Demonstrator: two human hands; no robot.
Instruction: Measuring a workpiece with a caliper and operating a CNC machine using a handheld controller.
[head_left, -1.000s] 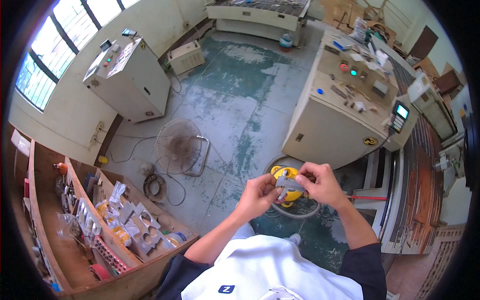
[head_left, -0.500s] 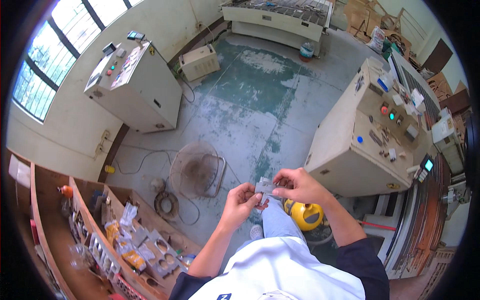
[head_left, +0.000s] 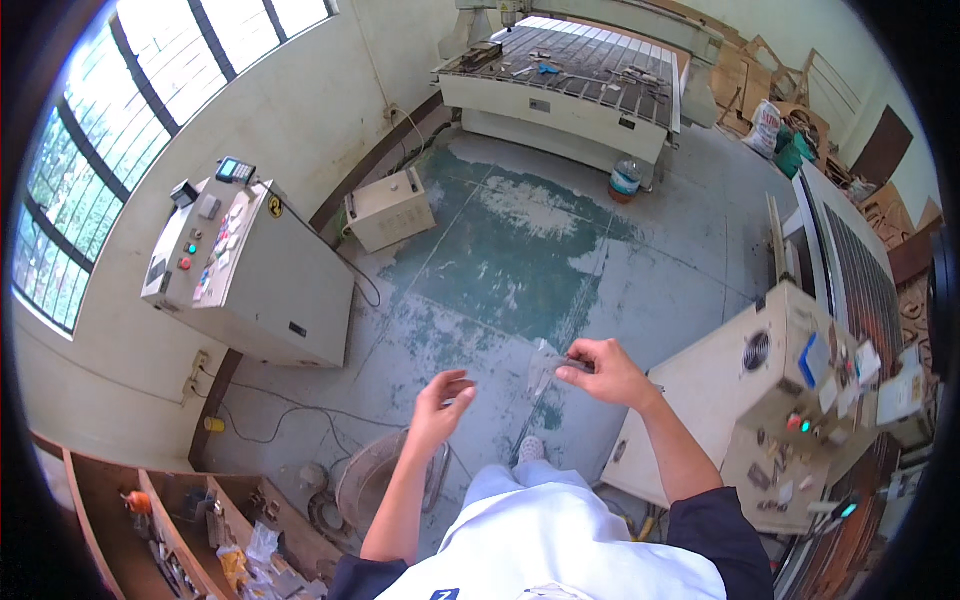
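My right hand point(head_left: 612, 374) grips a grey metal caliper point(head_left: 543, 368), with its jaws pointing left and down, away from the fingers. Thumb and fingers are closed on its near end. My left hand point(head_left: 440, 408) hangs in the air to the left, apart from the caliper. Its fingers are loosely bent with a gap to the thumb, and nothing shows in them. Both hands are held above the worn green-and-grey floor point(head_left: 490, 250), in front of my body.
A control cabinet point(head_left: 290, 290) stands at left, another point(head_left: 690, 400) at right. A large slatted machine bed point(head_left: 570, 75) is at the back, with a water bottle point(head_left: 625, 178) by it. Wooden shelving point(head_left: 190, 520) with clutter and a round fan point(head_left: 375, 480) are at lower left.
My left hand has let go of the caliper and moved left. The right hand keeps it, held farther out. The view has tilted up and shows more of the machine bed.
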